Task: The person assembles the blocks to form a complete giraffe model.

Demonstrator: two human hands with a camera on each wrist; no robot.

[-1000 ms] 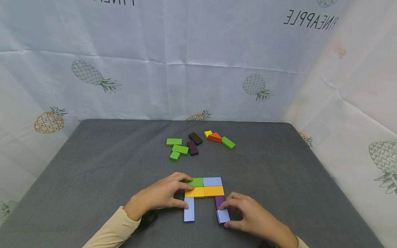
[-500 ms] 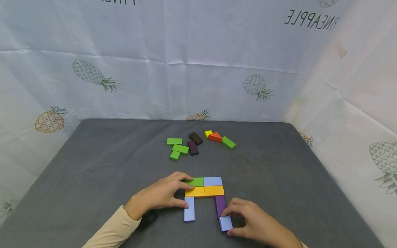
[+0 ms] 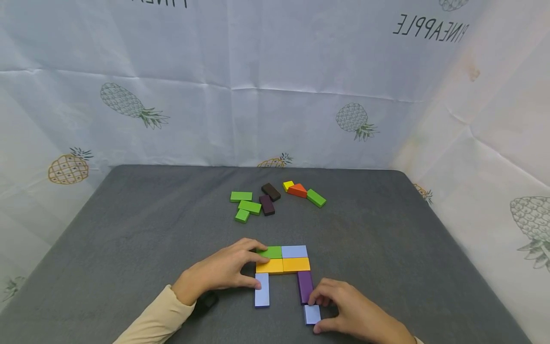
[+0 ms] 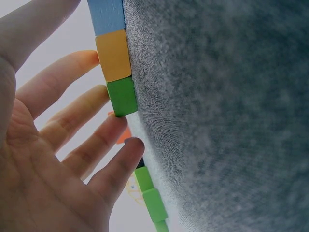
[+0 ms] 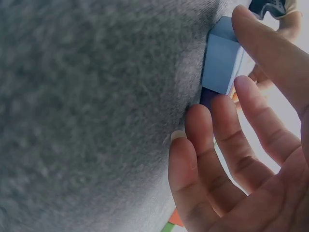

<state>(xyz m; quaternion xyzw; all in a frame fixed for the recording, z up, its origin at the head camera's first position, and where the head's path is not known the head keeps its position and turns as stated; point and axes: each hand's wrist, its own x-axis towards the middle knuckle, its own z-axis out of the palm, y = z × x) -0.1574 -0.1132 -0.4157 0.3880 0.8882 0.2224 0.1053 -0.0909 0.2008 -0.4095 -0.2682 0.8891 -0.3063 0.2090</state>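
In the head view my left hand rests on the left side of a flat block layout. Its fairly straight fingers touch a green block and the left yellow block. The thumb lies on a long light blue block. My right hand pinches a small light blue block between thumb and fingertips, at the near end of a purple block. The right wrist view shows thumb and index finger at opposite ends of this small block.
Another yellow block and light blue block form the layout's right side. Farther back lie several green blocks, two dark blocks, an orange triangular block and a yellow one. A printed curtain hangs behind the grey table.
My right hand has drawn the small light blue block toward me, from over the purple block to its near end, uncovering the purple block. My left hand has stayed in place.
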